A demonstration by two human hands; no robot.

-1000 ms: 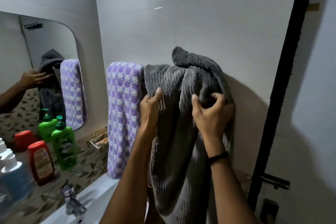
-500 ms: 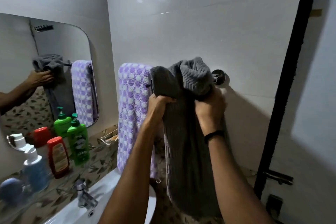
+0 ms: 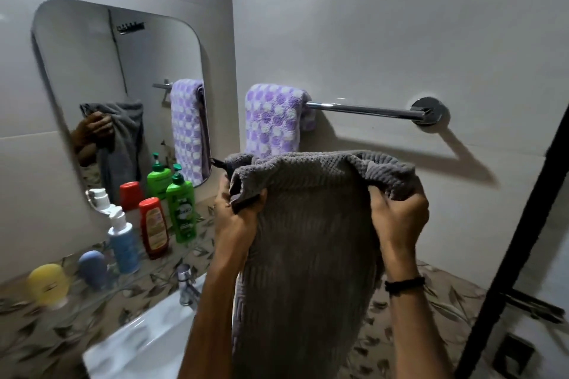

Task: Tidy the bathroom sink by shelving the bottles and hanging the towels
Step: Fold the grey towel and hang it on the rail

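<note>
A person's left hand and right hand each clench a top corner of a grey towel, spread between them below the bare stretch of a chrome rail; its top edge runs level from hand to hand, roughly in line with the rail, while its long axis drops straight down; a purple checked towel already drapes the rail just above the left hand; bottles stand on the ledge left of that hand; the grey towel appears to be the last item to hang.
</note>
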